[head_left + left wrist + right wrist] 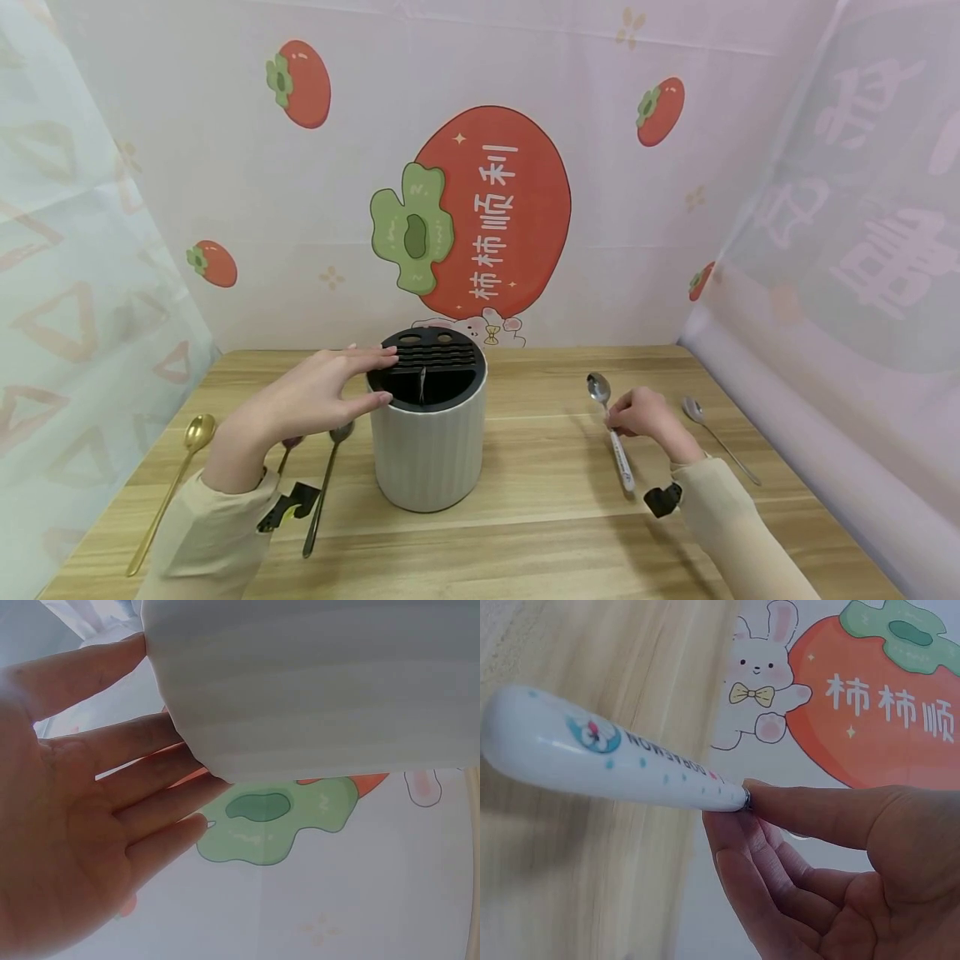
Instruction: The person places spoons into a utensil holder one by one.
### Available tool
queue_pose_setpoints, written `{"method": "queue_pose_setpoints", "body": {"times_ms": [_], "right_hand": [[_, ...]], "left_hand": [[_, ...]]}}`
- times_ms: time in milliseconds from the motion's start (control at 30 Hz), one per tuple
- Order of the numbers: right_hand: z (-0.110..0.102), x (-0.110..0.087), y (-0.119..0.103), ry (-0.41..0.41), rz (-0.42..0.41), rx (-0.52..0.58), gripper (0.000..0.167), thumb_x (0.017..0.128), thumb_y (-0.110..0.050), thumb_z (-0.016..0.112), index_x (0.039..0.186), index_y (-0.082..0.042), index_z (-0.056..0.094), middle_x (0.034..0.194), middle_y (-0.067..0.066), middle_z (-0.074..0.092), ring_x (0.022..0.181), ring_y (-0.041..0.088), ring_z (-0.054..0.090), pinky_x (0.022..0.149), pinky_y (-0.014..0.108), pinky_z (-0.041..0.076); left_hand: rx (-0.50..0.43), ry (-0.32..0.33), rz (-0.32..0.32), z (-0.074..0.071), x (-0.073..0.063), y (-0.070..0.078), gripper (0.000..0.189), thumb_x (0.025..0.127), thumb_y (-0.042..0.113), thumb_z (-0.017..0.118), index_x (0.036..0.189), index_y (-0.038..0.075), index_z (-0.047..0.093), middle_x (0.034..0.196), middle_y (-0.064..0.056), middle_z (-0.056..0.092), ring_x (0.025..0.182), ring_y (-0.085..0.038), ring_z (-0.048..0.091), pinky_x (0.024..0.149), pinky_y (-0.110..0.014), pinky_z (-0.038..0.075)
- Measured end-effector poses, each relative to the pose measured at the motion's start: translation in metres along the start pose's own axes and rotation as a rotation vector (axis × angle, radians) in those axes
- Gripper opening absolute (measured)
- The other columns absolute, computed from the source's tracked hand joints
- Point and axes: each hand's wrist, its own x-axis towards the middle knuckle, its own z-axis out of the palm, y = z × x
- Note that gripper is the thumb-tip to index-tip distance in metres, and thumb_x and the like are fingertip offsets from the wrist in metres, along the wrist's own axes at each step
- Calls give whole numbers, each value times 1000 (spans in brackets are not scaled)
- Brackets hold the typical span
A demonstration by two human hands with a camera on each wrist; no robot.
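Note:
A white ribbed utensil holder (429,458) with a black slotted top (442,358) stands upright on the table, left of centre. My left hand (303,396) rests at the left side of its rim, fingers nearly straight and spread. In the left wrist view, the thumb and fingertips meet the edge of the white wall (315,697). My right hand (645,412) pinches a spoon (625,467) between thumb and fingers, near where its metal neck joins the white handle. The right wrist view shows blue dots and a cartoon print on that handle (615,754). Its metal bowl points toward the back wall.
A gold spoon (199,433) lies at far left. Near my left forearm are a dark-handled spoon (327,475) and a purplish one (288,447), partly hidden by the arm. A silver spoon (720,440) lies right of my right hand. A printed cloth (600,250) hangs behind the table.

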Motion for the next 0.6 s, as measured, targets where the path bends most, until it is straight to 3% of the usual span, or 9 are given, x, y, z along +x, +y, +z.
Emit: {"method": "queue_pose_setpoints", "body": {"times_ms": [600], "right_hand": [[-3,-9,-15,20,-63,1,14,83,-12,69,83,2,69,71,5,70,66,17,68,63,32,58]], "left_hand": [[-5,4,8,0,0,0,52,93,38,58,137,11,52,143,-6,49,133,-43,38,107,-55,34]]}}
